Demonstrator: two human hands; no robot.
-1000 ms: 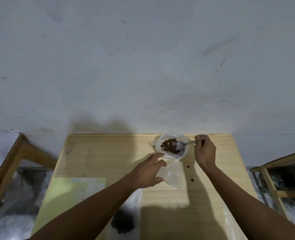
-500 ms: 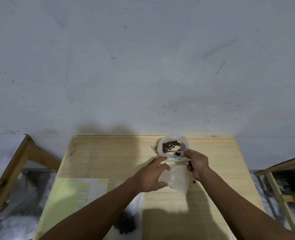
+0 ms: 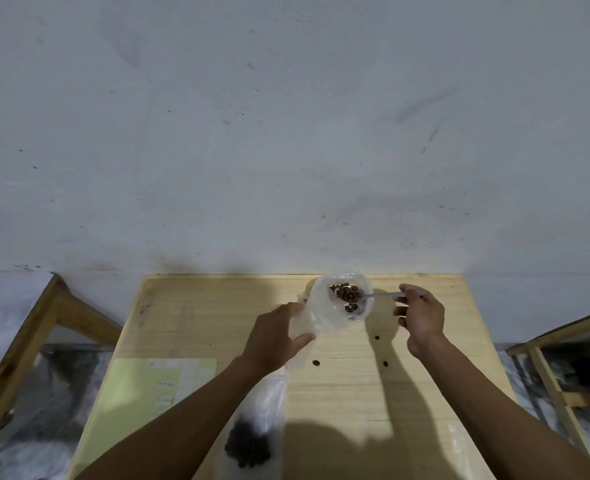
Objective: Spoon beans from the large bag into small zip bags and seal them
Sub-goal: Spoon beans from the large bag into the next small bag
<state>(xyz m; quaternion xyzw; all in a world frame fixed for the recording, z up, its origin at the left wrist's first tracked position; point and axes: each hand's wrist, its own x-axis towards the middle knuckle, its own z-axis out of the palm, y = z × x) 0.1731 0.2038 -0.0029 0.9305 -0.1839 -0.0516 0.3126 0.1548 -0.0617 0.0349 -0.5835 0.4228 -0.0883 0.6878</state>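
A large clear bag (image 3: 350, 284) with brown beans stands open near the table's far edge. My right hand (image 3: 421, 315) pinches the handle of a metal spoon (image 3: 381, 295), whose bowl, heaped with beans, is over the bag's mouth. My left hand (image 3: 272, 341) grips a small clear zip bag (image 3: 316, 320) and holds it raised against the large bag's left side. The two plastics overlap, so their edges are hard to tell apart.
On the wooden table (image 3: 407, 393) lie three loose beans (image 3: 316, 363). A clear bag holding dark beans (image 3: 250, 445) lies at the near edge under my left forearm, beside a green sheet (image 3: 141, 393). Wooden frames stand at both sides.
My right hand has swung out to the right and the spoon now carries beans at the large bag. My left hand has lifted the small bag up and to the left.
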